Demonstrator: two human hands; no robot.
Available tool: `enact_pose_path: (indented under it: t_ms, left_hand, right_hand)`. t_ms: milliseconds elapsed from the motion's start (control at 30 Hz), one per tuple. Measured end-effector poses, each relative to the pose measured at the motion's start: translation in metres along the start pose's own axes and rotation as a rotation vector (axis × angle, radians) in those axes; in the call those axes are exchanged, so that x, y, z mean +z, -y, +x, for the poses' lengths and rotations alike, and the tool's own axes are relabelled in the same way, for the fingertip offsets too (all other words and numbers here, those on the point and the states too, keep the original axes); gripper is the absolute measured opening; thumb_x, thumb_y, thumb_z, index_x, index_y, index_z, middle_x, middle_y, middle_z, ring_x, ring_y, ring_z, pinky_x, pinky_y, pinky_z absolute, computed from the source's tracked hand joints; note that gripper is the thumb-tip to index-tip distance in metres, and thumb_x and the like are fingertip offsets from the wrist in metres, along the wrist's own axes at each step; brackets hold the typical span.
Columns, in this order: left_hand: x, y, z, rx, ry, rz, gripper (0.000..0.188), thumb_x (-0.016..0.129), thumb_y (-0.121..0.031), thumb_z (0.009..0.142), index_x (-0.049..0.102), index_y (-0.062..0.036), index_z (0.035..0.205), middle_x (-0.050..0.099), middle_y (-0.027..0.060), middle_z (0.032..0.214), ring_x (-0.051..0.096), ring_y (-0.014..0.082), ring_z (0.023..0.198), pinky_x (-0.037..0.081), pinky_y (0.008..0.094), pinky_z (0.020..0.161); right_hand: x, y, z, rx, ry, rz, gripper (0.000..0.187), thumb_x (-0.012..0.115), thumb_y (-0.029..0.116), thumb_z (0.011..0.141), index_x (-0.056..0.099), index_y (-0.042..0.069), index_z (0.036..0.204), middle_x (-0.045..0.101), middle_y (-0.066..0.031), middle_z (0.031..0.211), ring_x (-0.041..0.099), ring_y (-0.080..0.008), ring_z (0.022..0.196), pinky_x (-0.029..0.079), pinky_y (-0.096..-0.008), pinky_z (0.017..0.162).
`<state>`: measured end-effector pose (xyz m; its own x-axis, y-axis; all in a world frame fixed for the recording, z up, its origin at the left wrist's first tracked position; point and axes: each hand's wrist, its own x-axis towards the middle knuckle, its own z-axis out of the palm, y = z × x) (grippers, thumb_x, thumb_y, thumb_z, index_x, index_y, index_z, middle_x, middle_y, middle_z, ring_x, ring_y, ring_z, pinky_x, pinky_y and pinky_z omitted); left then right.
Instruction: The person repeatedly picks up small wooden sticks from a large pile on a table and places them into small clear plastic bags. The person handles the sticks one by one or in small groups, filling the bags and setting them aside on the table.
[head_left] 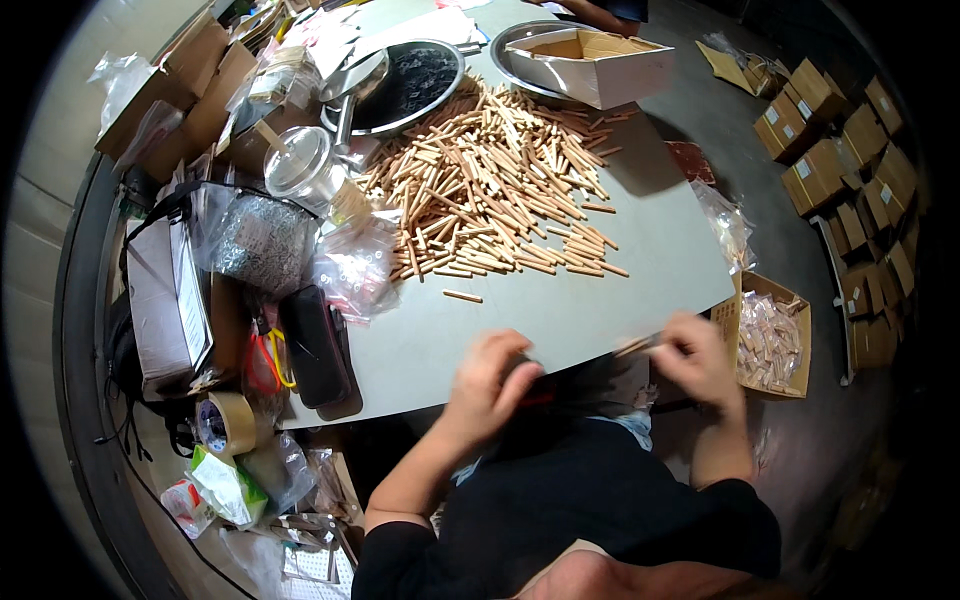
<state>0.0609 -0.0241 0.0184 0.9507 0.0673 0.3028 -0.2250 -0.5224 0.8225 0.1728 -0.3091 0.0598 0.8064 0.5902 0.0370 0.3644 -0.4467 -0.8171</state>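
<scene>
A large heap of short wooden dowel pegs (490,190) covers the far middle of the pale table (570,320). One loose dowel peg (462,296) lies by itself on the near side of the heap. My left hand (488,380) is at the table's near edge, its fingers curled and the thumb bent toward them. Something dark shows by its fingertips, too unclear to name. Off the table's right corner, my right hand (692,362) is closed and slightly blurred. A few wooden dowel pegs (634,346) stick out from its fingers toward my left hand.
A carton of bagged dowels (770,345) stands right of my right hand. Behind the heap are a metal bowl of dark material (415,85) and a white box (600,75). Plastic bags (355,265), a black case (315,345) and scissors (268,355) crowd the left side.
</scene>
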Motion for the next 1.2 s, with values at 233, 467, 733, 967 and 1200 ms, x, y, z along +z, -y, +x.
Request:
enact_pose_path:
  t_ms: [233,467,733,967,1200]
  left_hand:
    - [-0.083,0.065,-0.015,-0.218,-0.250,0.827,0.060,0.072,-0.019,0.086,0.049,0.0107,0.133,0.045,0.0287,0.144,0.042,0.0457,0.133,0.034,0.0489,0.112]
    - [-0.058,0.059,-0.040,-0.220,-0.172,0.864,0.061,0.072,-0.028,0.085,0.055,0.0099,0.129,0.052,0.0284,0.139,0.046,0.0451,0.131,0.035,0.0519,0.109]
    - [-0.043,0.039,-0.067,-0.170,-0.229,0.694,0.056,0.074,-0.019,0.083,0.056,0.0051,0.129,0.055,0.0224,0.125,0.050,0.0429,0.122,0.041,0.0488,0.104]
    - [-0.044,0.029,-0.072,-0.116,-0.160,0.747,0.060,0.080,-0.029,0.077,0.060,0.0007,0.124,0.055,0.0189,0.121,0.050,0.0403,0.119,0.041,0.0509,0.101]
    - [-0.035,0.031,-0.070,-0.109,-0.084,0.759,0.066,0.079,-0.045,0.077,0.061,-0.0027,0.124,0.053,0.0195,0.135,0.047,0.0378,0.130,0.034,0.0516,0.108]
  right_hand:
    - [-0.096,-0.051,-0.064,0.355,-0.592,-0.506,0.012,0.065,0.009,0.088,0.058,-0.001,0.085,0.056,-0.0085,0.079,0.053,-0.0180,0.072,0.044,-0.0321,0.065]
    - [0.039,-0.008,0.049,-0.126,-0.125,-0.280,0.018,0.067,0.010,0.084,0.067,-0.003,0.096,0.067,-0.0195,0.094,0.065,-0.0362,0.088,0.052,-0.0427,0.081]
    - [0.166,0.045,0.127,-0.508,-0.040,-0.446,0.004,0.063,0.008,0.084,0.061,0.006,0.085,0.064,-0.0114,0.085,0.064,-0.0289,0.082,0.053,-0.0388,0.076]
    - [0.140,0.030,0.105,-0.450,-0.032,-0.340,0.006,0.060,0.009,0.086,0.064,0.005,0.090,0.064,-0.0120,0.086,0.063,-0.0278,0.080,0.052,-0.0373,0.074]
    - [0.062,0.014,0.073,0.230,0.392,0.864,0.024,0.054,0.022,0.103,0.064,0.001,0.107,0.056,0.0007,0.085,0.050,-0.0070,0.076,0.042,-0.0222,0.070]
